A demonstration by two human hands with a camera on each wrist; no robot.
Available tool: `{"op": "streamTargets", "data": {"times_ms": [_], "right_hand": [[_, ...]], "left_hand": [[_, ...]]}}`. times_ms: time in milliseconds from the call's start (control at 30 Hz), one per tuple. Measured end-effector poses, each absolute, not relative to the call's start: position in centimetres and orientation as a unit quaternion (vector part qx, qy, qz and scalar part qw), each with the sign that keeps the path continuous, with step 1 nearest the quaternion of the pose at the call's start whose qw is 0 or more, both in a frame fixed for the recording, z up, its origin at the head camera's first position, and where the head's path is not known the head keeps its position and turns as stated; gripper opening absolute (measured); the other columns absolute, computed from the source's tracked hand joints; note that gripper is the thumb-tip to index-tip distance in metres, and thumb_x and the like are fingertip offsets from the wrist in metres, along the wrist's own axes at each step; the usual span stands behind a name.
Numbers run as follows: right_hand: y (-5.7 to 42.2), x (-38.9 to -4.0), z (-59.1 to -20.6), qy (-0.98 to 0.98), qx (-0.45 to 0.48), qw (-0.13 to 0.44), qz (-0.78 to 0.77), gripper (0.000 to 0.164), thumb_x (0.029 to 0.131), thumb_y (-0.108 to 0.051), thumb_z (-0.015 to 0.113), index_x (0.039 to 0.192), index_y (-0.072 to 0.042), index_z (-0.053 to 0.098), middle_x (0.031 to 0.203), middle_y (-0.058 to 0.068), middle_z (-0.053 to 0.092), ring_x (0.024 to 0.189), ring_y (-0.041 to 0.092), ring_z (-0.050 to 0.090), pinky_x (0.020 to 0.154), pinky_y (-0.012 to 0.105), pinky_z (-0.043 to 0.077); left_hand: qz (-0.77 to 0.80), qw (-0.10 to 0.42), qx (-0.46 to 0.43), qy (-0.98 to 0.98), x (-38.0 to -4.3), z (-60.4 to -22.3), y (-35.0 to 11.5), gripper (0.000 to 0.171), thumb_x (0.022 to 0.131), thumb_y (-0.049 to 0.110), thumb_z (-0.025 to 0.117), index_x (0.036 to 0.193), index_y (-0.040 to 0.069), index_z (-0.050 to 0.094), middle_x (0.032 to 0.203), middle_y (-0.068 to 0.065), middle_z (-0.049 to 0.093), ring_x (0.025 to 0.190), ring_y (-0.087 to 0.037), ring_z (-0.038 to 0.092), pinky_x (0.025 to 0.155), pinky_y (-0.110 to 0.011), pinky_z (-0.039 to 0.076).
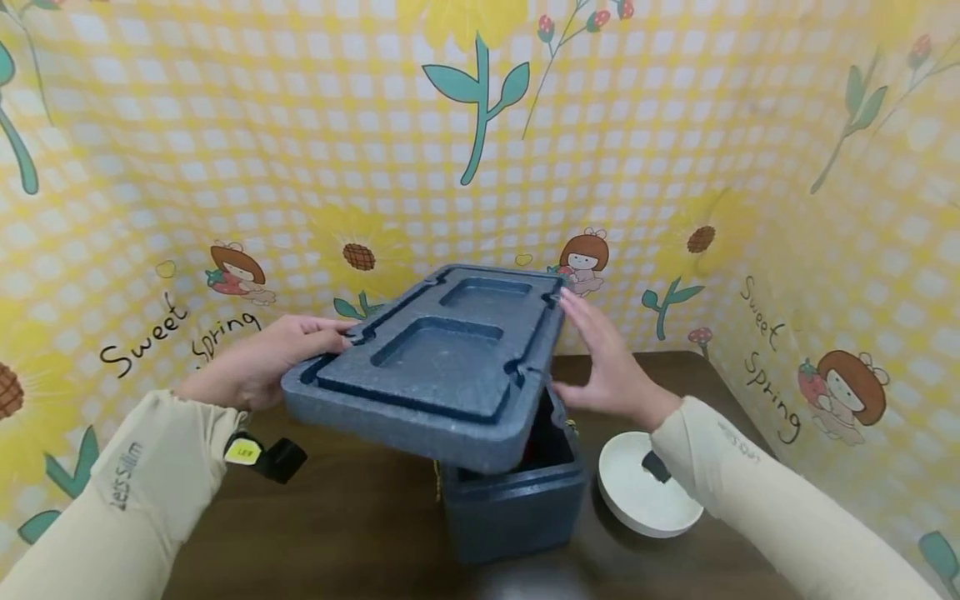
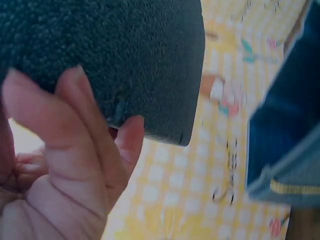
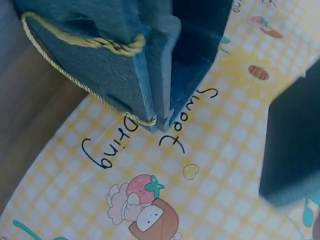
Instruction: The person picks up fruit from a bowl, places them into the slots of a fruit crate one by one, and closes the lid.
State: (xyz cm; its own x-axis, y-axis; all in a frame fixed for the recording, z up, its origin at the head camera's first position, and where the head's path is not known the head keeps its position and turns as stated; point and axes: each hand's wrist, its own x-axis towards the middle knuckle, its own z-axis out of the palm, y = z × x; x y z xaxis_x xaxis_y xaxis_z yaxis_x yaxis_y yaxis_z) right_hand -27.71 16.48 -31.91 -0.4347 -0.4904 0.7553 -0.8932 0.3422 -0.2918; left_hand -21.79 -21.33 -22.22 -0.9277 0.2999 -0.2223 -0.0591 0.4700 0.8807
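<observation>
A dark grey foam lid (image 1: 438,375), with two recesses in its upper face, is held tilted above a matching foam box (image 1: 517,517). My left hand (image 1: 273,354) grips the lid's left edge, thumb on top; the left wrist view has its fingers (image 2: 75,130) against the lid's rough surface. At the right edge, my right hand (image 1: 611,367) has its fingers extended by the far corner, with the thumb spread lower down. Yellow rope (image 3: 75,40) runs along the box's side. The lid covers much of the box opening; something reddish inside is barely visible.
A white bowl (image 1: 645,517) stands right of the box on the dark wooden table (image 1: 337,525), partly behind my right sleeve. Yellow checked cloth (image 1: 315,150) with printed flowers and figures hangs behind and at both sides.
</observation>
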Motion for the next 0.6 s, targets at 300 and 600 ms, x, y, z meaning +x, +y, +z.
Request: {"op": "streamTargets", "data": {"times_ms": [300, 600], "right_hand": [[20.9, -27.9, -34.5, -0.736, 0.36, 0.461, 0.341, 0.041, 0.075, -0.001, 0.074, 0.113, 0.008, 0.061, 0.114, 0.027, 0.061, 0.126, 0.023, 0.05, 0.113, 0.044, 0.024], [21.8, -25.6, -34.0, -0.771, 0.263, 0.261, 0.518, 0.034, 0.074, 0.011, 0.072, 0.107, 0.009, 0.063, 0.097, 0.019, 0.066, 0.092, -0.002, 0.06, 0.077, 0.015, 0.05]], "left_hand": [[0.569, 0.246, 0.135, 0.773, -21.2, -22.6, -18.2, 0.062, 0.094, 0.015, 0.046, 0.148, -0.005, 0.024, 0.151, -0.028, 0.023, 0.088, -0.013, 0.065, 0.073, -0.031, 0.055], [0.71, 0.146, 0.23, 0.65, -22.7, -24.1, -16.9, 0.028, 0.103, 0.025, 0.043, 0.109, 0.009, 0.064, 0.101, -0.001, 0.067, 0.073, -0.014, 0.067, 0.068, -0.03, 0.056]]}}
